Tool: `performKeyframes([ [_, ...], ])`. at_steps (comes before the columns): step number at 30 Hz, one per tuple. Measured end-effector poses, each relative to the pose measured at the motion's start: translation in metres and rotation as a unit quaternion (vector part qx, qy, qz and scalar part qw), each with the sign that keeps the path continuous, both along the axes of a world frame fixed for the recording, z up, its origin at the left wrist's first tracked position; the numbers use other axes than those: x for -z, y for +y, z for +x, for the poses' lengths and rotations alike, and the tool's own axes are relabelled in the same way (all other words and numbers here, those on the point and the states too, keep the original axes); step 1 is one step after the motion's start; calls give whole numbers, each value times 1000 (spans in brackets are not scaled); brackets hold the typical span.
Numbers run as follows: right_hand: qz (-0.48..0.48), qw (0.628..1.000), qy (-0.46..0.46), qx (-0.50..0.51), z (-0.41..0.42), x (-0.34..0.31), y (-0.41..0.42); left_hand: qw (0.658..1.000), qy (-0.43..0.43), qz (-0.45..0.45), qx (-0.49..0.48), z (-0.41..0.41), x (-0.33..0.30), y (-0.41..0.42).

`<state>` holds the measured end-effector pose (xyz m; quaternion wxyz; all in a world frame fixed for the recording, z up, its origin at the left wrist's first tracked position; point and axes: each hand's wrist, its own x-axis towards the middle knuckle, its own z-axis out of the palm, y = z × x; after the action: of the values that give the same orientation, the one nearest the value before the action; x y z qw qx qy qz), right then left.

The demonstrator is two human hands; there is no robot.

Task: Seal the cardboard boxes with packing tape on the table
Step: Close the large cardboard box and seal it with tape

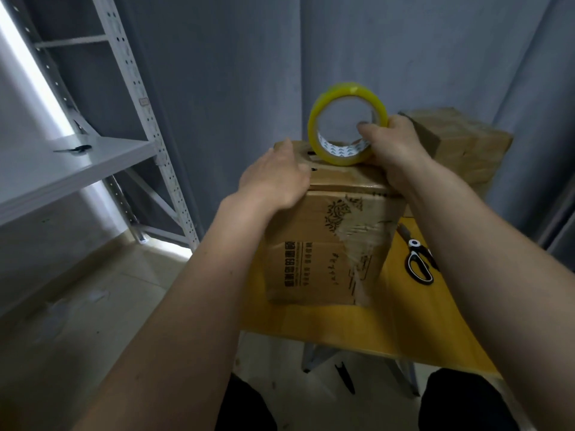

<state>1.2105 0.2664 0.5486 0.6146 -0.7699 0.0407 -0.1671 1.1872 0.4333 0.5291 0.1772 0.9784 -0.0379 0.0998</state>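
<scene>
A printed cardboard box (326,244) stands on the yellow wooden table (357,328), with old clear tape on its front face. My left hand (275,178) rests flat on the box's top left edge, fingers straight. My right hand (395,150) grips a yellow roll of packing tape (317,119), held upright with its lower rim touching the box top. A second cardboard box (463,144) sits behind and to the right on the table.
Black-and-white scissors (418,262) lie on the table right of the box, partly under my right forearm. A grey metal shelf rack (93,157) stands to the left. Grey curtains hang behind. A small black object (345,376) lies on the floor under the table.
</scene>
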Motion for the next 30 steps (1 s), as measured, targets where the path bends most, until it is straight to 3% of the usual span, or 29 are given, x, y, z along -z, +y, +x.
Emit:
performKeyframes([
  [5, -53, 999, -5, -11, 1, 4, 0, 991, 16, 133, -3, 1, 2, -8],
  [13, -228, 973, -32, 28, 7, 4, 4, 988, 13, 150, 29, 3, 3, -13],
  [21, -114, 975, -116, 152, 5, 11, -39, 987, 71, 143, 35, 1, -1, -7],
  [26, -31, 990, -64, 123, 8, 15, -42, 978, 79, 193, 1, 5, -9, -30],
  [30, 8, 998, -29, 59, 8, 28, -40, 985, 98, 143, -13, -2, -7, -50],
])
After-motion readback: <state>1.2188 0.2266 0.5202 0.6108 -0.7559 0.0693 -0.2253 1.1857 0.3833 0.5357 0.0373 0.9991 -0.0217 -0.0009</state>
